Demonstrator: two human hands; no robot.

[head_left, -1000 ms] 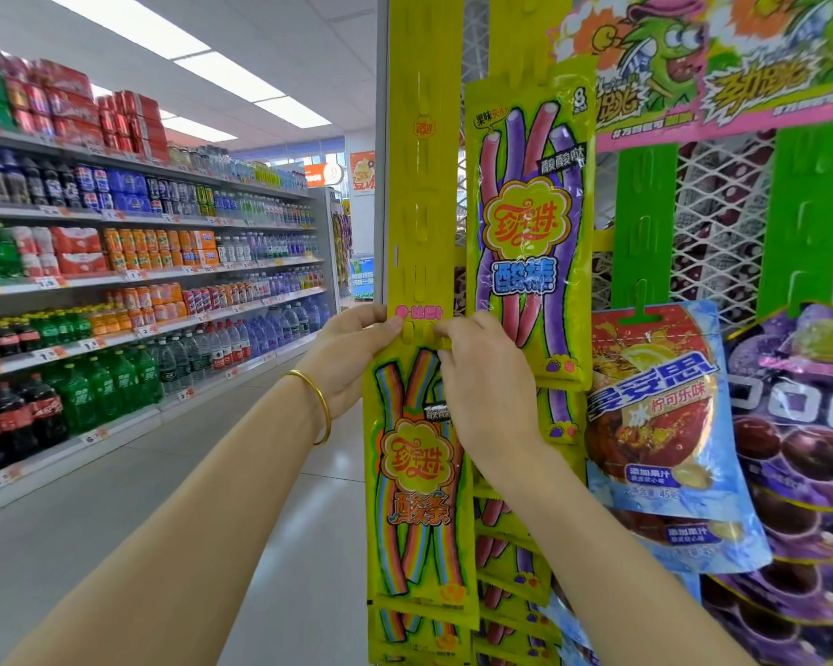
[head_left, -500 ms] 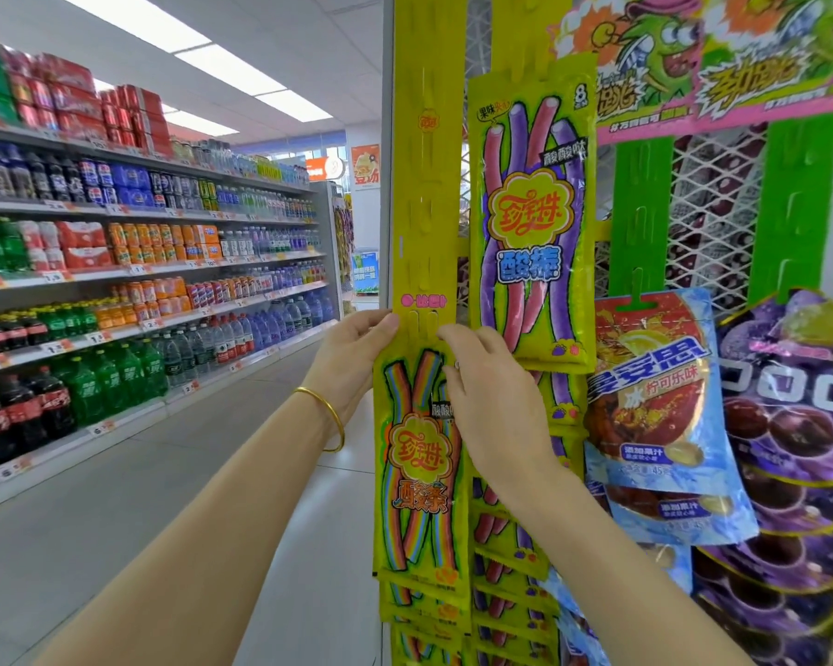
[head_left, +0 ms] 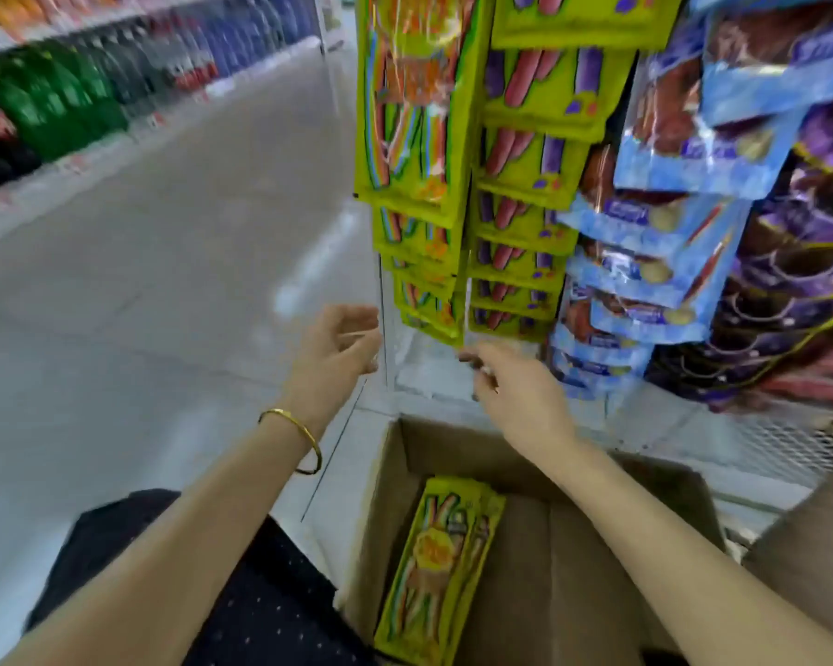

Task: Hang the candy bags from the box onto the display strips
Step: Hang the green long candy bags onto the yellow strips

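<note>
We look down a shop aisle: grey floor (head_left: pixel 155 281), drink shelves (head_left: pixel 68 88) blurred along the left, hanging stock on the right. Rainbow candy bags (head_left: pixel 414 132) overlap down the near strip; beside them hang purple-and-pink bags (head_left: pixel 535 151), then blue pouches (head_left: pixel 669 218). A cardboard box (head_left: pixel 587 569) sits below, with yellow candy bags (head_left: pixel 438 569) lying flat inside it. The left hand (head_left: pixel 337 353), a gold bangle (head_left: pixel 294 439) at its wrist, hangs with loosely curled fingers, holding nothing. The right hand (head_left: pixel 515 391) reaches just under the lowest hung bags, fingers relaxed, empty. Motion blur smears the print; the strips themselves are hidden behind the bags.
</note>
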